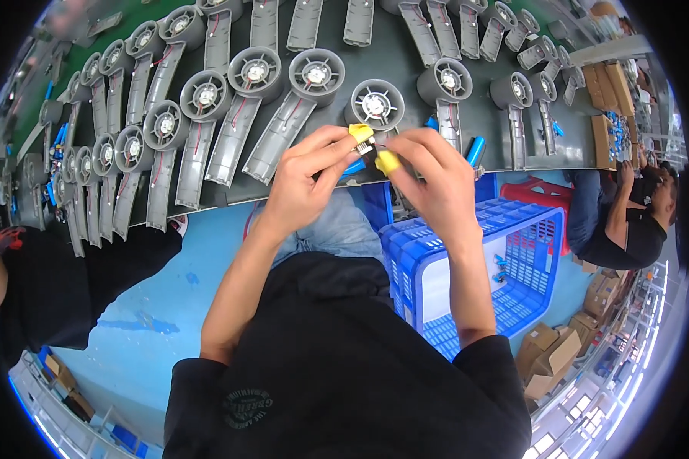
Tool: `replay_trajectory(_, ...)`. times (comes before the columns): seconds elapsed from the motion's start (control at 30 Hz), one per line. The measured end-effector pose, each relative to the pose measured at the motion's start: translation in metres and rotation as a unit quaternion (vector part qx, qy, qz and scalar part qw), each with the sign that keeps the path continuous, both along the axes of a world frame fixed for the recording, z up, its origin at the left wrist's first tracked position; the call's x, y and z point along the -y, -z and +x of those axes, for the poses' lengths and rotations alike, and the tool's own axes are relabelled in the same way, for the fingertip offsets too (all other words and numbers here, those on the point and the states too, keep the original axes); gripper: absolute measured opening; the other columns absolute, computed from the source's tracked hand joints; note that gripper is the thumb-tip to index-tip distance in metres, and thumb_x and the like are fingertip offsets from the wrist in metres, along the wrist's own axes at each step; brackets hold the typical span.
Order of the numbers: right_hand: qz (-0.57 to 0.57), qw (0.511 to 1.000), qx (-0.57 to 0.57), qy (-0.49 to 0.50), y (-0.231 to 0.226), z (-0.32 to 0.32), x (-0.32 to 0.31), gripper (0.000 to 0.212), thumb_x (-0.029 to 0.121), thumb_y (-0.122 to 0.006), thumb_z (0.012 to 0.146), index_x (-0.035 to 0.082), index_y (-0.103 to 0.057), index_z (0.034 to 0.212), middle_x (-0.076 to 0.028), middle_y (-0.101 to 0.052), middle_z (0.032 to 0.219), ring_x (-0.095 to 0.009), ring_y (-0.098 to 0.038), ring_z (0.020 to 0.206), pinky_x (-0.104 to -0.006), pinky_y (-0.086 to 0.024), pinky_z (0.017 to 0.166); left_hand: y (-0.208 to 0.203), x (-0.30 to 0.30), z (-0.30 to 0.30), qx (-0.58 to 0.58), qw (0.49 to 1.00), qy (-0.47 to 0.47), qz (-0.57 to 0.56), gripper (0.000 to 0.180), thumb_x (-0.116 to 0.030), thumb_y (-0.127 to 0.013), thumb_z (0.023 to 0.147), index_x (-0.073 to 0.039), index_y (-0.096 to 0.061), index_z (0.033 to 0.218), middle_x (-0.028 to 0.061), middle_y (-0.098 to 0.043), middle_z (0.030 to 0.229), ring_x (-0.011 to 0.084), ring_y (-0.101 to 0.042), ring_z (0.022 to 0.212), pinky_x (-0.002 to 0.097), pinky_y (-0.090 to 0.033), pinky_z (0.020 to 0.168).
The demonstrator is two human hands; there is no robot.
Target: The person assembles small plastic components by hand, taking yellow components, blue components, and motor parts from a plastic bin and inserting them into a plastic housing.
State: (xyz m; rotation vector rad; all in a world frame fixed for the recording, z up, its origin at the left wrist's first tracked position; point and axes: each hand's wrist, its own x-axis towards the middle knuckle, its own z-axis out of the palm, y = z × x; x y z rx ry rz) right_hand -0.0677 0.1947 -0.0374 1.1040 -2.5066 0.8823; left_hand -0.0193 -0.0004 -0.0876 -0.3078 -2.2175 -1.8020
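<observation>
My left hand (308, 182) is closed in a pinch, gripping a small white connector-like part (366, 145) above the table's near edge. Opposite it, my right hand (438, 177) has its thumb and fingers drawn together beside that part; what they pinch is too small to make out. Yellow covers sit on a fingertip of the left hand and on the right thumb. Just beyond both hands stands a grey fan housing (375, 105) with a spoked round face. A blue cylinder (354, 167) lies partly hidden beside my left fingers, and another blue cylinder (476, 151) is right of my right hand.
Rows of grey handled fan housings (314, 76) cover the dark table (337, 153). A blue plastic crate (547, 229) stands below at right, near a red stool (540, 190). Cardboard boxes (547, 356) are on the floor. Other people sit at left and far right.
</observation>
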Motion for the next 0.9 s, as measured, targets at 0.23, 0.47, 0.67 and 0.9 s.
replay_trajectory(0.23,-0.008,0.962,0.187,0.197,0.005,0.034,-0.015,0.030,0.005,-0.070,0.084,-0.001,-0.068,0.114,-0.011,-0.066,0.092,-0.014,-0.047,0.052,-0.0283,-0.041,0.051,-0.002,-0.004,-0.004,0.033,0.999,-0.004,0.032,0.022,0.005,-0.065,0.089,0.007,-0.067,0.110,0.0122,-0.066,0.101,0.0197,-0.063,0.083,0.0264,-0.049,0.073)
replay_trajectory(0.47,-0.124,0.918,0.333,0.174,-0.008,0.040,-0.011,0.021,0.002,-0.064,0.090,-0.006,-0.068,0.110,0.003,-0.059,0.078,-0.001,-0.042,0.059,-0.0217,-0.033,0.050,-0.008,-0.011,0.000,0.072,0.976,0.008,0.204,0.030,0.000,-0.053,0.100,0.007,-0.058,0.128,0.0139,-0.063,0.114,0.0139,-0.064,0.083,0.0269,-0.052,0.075)
replay_trajectory(0.67,-0.155,0.895,0.383,0.168,-0.073,-0.041,0.017,0.028,0.005,-0.062,0.092,-0.006,-0.068,0.116,-0.002,-0.069,0.088,-0.003,-0.055,0.066,-0.0195,-0.041,0.055,-0.105,0.025,-0.065,0.114,0.961,0.000,0.250,0.031,-0.010,-0.052,0.102,0.006,-0.056,0.128,0.0117,-0.066,0.100,0.0122,-0.063,0.069,0.0275,-0.052,0.065)
replay_trajectory(0.9,0.001,0.966,0.256,0.038,-0.064,-0.260,0.151,0.028,0.019,-0.063,0.088,-0.002,-0.074,0.104,-0.005,-0.070,0.078,-0.009,-0.058,0.070,-0.0286,-0.045,0.063,-0.120,0.160,-0.243,0.155,0.980,-0.114,0.050,0.027,-0.012,-0.058,0.094,0.003,-0.065,0.115,0.0096,-0.066,0.090,0.0148,-0.065,0.063,0.0286,-0.051,0.062)
